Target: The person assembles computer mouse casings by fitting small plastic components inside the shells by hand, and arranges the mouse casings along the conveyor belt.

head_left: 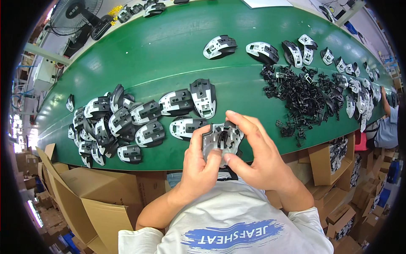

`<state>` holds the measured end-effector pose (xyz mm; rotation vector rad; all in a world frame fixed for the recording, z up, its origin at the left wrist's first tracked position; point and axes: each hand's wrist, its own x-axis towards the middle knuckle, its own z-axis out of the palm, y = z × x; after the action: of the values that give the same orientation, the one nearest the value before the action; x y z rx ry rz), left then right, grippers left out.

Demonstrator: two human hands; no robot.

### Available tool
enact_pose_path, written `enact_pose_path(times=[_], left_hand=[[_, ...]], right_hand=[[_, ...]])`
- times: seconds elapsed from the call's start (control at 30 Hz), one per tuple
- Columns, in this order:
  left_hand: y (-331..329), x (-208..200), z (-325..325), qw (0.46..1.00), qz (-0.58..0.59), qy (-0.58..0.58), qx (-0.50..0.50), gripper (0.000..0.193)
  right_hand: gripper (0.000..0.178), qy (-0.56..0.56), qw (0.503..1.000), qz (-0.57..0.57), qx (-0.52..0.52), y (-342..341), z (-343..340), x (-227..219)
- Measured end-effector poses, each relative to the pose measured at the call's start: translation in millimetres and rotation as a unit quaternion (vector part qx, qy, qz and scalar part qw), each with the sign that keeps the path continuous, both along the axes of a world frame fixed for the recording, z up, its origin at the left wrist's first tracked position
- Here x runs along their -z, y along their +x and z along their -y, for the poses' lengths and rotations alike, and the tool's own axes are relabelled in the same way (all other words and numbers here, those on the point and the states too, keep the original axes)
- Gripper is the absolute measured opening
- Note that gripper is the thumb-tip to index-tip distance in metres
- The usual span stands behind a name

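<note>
Between my two hands, close to my chest, is a mouse shell with its hollow inner side facing me. My left hand grips its left edge, the thumb pressed on the inside. On the opposite edge my right hand is closed, its index finger along the top rim and thumb at the lower inside. Dark small parts show inside the shell; the thumbs hide some of them. Just beyond my hands lie an upright white-and-black mouse shell and another on its side.
A heap of mouse shells covers the left of the green table. Small black plastic parts are piled at the right, with more shells beyond. Open cardboard boxes stand below the near edge. At far right sits another person.
</note>
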<state>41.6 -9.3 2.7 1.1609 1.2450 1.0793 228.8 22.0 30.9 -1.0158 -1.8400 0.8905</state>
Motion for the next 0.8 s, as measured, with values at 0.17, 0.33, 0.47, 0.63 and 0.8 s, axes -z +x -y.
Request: enact_pose_path(times=[0.17,0.33,0.47,0.63,0.8], left_hand=[[1,13,-2,0.996,-0.07,0.036,0.032,0.049],[3,20,-3,0.993,-0.1,0.032,0.049,0.049],[3,24,-1,0.994,-0.093,0.027,0.041,0.048],[3,35,4,0.996,-0.085,0.019,0.037,0.048],[4,38,3,0.993,-0.108,0.045,0.036,0.047]], right_hand=[[0.084,0.008,0.998,0.031,0.062,-7,11,23],[0.083,0.037,0.995,0.046,0.081,-8,13,38],[0.082,-0.013,0.997,0.05,0.06,-8,14,36],[0.08,-0.007,0.996,0.053,0.066,-12,16,43],[0.078,0.023,0.996,0.034,0.075,-14,16,54]])
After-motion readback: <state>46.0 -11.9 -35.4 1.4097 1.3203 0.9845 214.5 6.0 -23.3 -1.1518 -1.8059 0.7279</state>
